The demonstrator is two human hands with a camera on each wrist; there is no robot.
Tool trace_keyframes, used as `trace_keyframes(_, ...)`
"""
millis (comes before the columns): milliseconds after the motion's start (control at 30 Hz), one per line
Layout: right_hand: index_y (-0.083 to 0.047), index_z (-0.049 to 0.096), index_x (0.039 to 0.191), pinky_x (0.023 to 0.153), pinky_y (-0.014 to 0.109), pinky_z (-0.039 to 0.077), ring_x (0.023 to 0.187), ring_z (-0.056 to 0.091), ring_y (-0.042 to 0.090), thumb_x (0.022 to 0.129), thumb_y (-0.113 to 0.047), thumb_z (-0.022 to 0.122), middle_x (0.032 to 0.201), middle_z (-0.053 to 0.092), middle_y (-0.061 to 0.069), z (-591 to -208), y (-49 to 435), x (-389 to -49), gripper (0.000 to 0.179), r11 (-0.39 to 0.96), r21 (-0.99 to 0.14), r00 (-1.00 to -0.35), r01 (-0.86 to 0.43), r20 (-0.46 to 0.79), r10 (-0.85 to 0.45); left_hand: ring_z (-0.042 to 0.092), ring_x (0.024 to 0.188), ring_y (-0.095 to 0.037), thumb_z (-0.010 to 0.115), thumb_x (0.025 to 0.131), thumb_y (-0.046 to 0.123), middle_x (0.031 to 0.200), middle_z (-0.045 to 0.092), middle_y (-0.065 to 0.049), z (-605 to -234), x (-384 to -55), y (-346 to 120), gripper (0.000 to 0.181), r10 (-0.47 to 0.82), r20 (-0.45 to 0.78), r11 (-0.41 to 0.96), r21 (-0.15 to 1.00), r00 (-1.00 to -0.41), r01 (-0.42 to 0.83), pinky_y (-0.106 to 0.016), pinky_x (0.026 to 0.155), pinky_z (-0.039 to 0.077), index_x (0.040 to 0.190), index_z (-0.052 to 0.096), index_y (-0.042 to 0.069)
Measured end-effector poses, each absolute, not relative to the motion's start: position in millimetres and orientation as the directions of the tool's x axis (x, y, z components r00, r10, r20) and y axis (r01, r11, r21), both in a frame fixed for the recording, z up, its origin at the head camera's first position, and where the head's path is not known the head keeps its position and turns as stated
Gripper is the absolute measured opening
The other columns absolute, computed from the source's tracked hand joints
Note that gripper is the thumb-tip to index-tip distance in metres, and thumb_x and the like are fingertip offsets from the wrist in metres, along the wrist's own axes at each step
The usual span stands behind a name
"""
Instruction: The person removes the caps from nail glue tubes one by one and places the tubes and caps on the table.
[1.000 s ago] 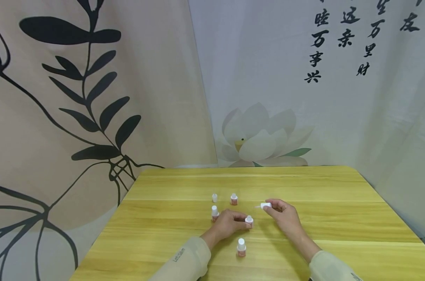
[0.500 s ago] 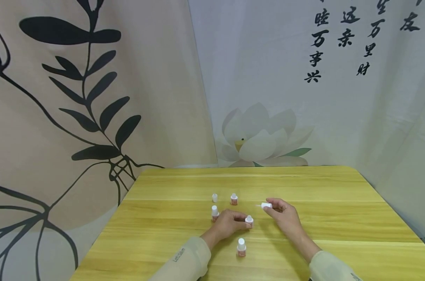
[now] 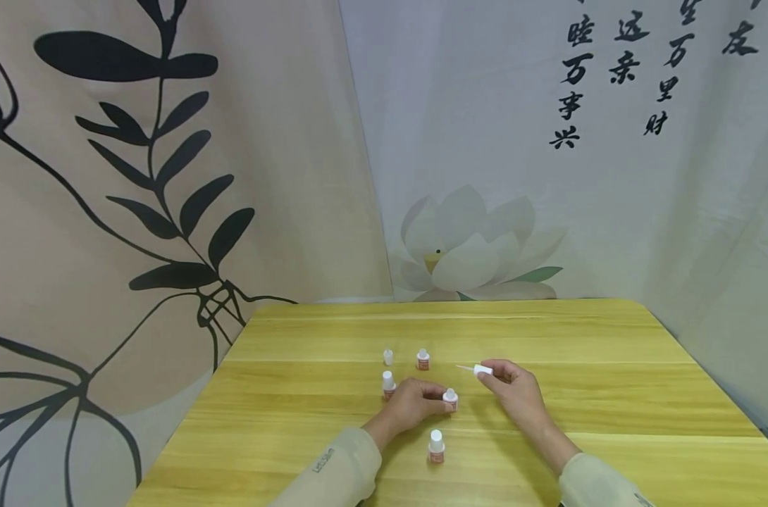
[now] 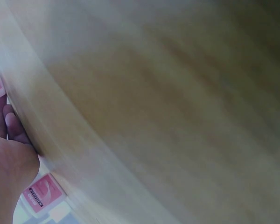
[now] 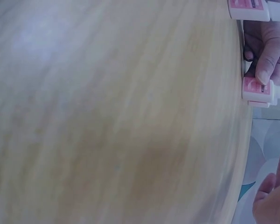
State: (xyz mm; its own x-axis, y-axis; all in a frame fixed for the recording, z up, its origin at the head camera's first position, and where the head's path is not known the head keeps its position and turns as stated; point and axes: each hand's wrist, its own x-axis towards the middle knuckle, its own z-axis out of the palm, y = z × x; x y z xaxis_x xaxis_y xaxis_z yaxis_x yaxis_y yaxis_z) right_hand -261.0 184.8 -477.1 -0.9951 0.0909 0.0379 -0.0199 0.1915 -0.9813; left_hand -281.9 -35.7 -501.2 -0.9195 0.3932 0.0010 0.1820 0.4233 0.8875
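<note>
In the head view my left hand (image 3: pixel 412 407) pinches a small white bottle (image 3: pixel 450 401) with a pink-red label, upright on the wooden table. Its narrow neck shows without a tall cap; the right wrist view shows my thumb against the label of this bottle (image 5: pixel 257 87). To the right, my right hand (image 3: pixel 513 387) pinches a white brush cap (image 3: pixel 482 370) between thumb and fingers, held sideways. A thin, pale stem (image 3: pixel 464 367) points left from it, beyond and above the held bottle. Only part of the right hand (image 5: pixel 274 200) shows in its wrist view, the cap out of frame.
Near the left hand stands a tall-capped bottle (image 3: pixel 388 386), and another (image 3: pixel 436 447) stands closer to the front. Farther back are a bottle with a short neck (image 3: pixel 423 360) and a small translucent piece (image 3: pixel 387 357). A printed curtain (image 3: pixel 295 176) hangs behind the table (image 3: pixel 612 394).
My right hand has shifted very slightly right with the brush cap and tilted it, so the thin stem shows more clearly, pointing left and a little up. The left hand and bottles stay put.
</note>
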Motion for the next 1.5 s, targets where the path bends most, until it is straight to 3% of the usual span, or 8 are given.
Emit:
trace_keyframes(233, 0.0, 0.066, 0.121, 0.079, 0.021, 0.051, 0.094, 0.059, 0.014, 0.092, -0.02, 0.072, 0.107, 0.067, 0.01, -475.6, 184.3, -259.6, 0.036, 0.188, -0.982, -0.994, -0.034, 0.052, 0.091, 0.062, 0.087, -0.002, 0.081, 0.084, 0.025, 0.092, 0.072, 0.011, -500.5, -281.4, -36.0, 0.019, 0.388, -0.005, 0.431, 0.885, -0.922, 0.177, -0.025, 0.081, 0.052, 0.1, 0.078, 0.016)
trace_keyframes(667, 0.002, 0.068, 0.114, 0.077, 0.02, 0.051, 0.092, 0.06, 0.013, 0.091, -0.013, 0.072, 0.103, 0.069, 0.009, -478.3, 184.9, -260.8, 0.028, 0.183, -0.982, -0.992, -0.04, 0.061, 0.113, 0.063, 0.087, -0.002, 0.081, 0.084, 0.026, 0.091, 0.073, 0.011, -500.9, -281.9, -35.9, 0.018, 0.386, -0.005, 0.427, 0.887, -0.923, 0.174, -0.025, 0.083, 0.052, 0.1, 0.079, 0.017)
trace_keyframes(1033, 0.0, 0.067, 0.122, 0.077, 0.02, 0.049, 0.095, 0.055, 0.015, 0.094, -0.022, 0.071, 0.117, 0.066, 0.012, -475.4, 186.5, -256.7, 0.037, 0.221, -0.975, -0.994, -0.026, 0.049, 0.097, 0.063, 0.088, -0.003, 0.081, 0.084, 0.025, 0.092, 0.073, 0.011, -502.3, -282.1, -36.6, 0.018, 0.387, -0.011, 0.43, 0.887, -0.922, 0.17, -0.024, 0.083, 0.052, 0.1, 0.078, 0.016)
trace_keyframes(1333, 0.001, 0.066, 0.12, 0.08, 0.02, 0.05, 0.097, 0.058, 0.015, 0.093, -0.018, 0.071, 0.112, 0.068, 0.011, -476.4, 186.2, -257.0, 0.033, 0.213, -0.976, -0.993, -0.039, 0.062, 0.099, 0.064, 0.087, -0.004, 0.081, 0.083, 0.023, 0.091, 0.073, 0.008, -502.0, -280.9, -36.0, 0.018, 0.378, 0.003, 0.423, 0.889, -0.926, 0.175, -0.025, 0.082, 0.052, 0.099, 0.079, 0.015)
trace_keyframes(1500, 0.001, 0.063, 0.126, 0.083, 0.018, 0.049, 0.101, 0.058, 0.015, 0.094, -0.019, 0.07, 0.122, 0.066, 0.015, -476.6, 186.6, -256.7, 0.039, 0.202, -0.979, -0.994, -0.042, 0.061, 0.087, 0.064, 0.087, -0.004, 0.081, 0.083, 0.024, 0.092, 0.073, 0.008, -500.9, -279.9, -35.5, 0.018, 0.375, 0.002, 0.425, 0.889, -0.927, 0.173, -0.025, 0.082, 0.052, 0.099, 0.079, 0.015)
